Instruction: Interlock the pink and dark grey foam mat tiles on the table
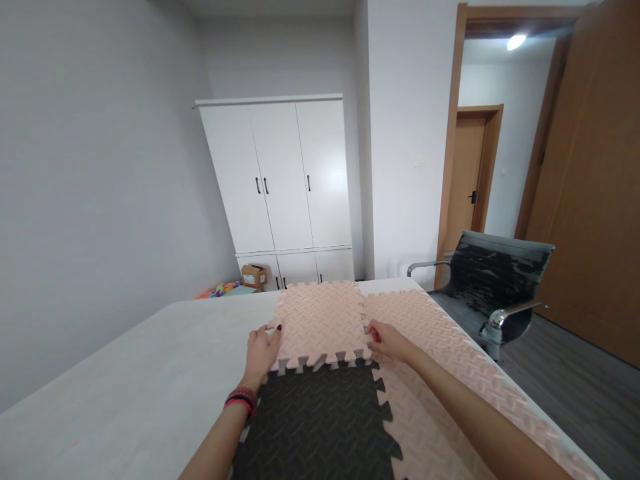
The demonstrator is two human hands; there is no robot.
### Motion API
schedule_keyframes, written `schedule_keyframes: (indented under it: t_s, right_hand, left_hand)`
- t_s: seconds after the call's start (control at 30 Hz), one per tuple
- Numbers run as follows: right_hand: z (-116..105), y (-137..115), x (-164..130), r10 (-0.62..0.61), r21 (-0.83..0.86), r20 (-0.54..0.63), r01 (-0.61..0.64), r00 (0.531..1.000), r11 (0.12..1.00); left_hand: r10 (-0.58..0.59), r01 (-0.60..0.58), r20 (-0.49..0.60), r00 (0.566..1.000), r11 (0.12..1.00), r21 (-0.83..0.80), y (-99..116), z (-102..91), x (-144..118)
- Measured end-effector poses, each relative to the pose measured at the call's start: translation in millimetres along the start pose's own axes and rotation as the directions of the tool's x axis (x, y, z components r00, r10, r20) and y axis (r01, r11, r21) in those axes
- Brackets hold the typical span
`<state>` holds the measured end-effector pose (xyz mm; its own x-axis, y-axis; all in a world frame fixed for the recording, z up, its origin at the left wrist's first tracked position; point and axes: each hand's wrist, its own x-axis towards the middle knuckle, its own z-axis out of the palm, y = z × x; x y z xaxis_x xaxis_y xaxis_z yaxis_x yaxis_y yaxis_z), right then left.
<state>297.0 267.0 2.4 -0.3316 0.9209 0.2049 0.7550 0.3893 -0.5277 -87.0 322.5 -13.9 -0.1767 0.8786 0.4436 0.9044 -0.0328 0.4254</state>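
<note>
A pale pink foam mat tile [323,320] with toothed edges lies at the far side of a black foam mat tile [315,420]. My left hand [263,350] grips the pink tile's left edge, thumb on top and fingers at the side. On the opposite edge, my right hand [389,340] pinches the tile between thumb and fingers. The pink tile's near teeth sit over or against the black tile's far edge; whether they interlock I cannot tell. More pink foam matting [425,320] lies to the right, partly under my right forearm.
The mats rest on a white table [165,373]. A black chair [493,280] with metal arms stands off its right side. Behind are a white cabinet [320,220], a cardboard box [255,275] and colourful items [220,290]. An open wooden door [595,180] is at right.
</note>
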Motion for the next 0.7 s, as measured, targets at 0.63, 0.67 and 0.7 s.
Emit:
schedule_keyframes:
  t_s: [0.63,0.67,0.7]
  right_hand:
    - [14.0,13.4,-0.3,0.153,-0.077,0.050,-0.149,0.987,0.986]
    - [13.7,12.5,-0.8,0.154,-0.083,0.047,-0.149,0.987,0.985]
    - [13.1,11.1,-1.5,0.155,-0.090,0.041,-0.150,0.987,0.985]
  left_hand:
    - [0.209,-0.250,0.307,0.929,0.963,0.098,62.9,-13.2,-35.1]
    - [0.269,-0.311,0.341,0.901,0.947,0.074,72.2,-17.7,-47.1]
    - [0.324,-0.368,0.381,0.866,0.929,0.047,81.2,-21.0,-61.0]
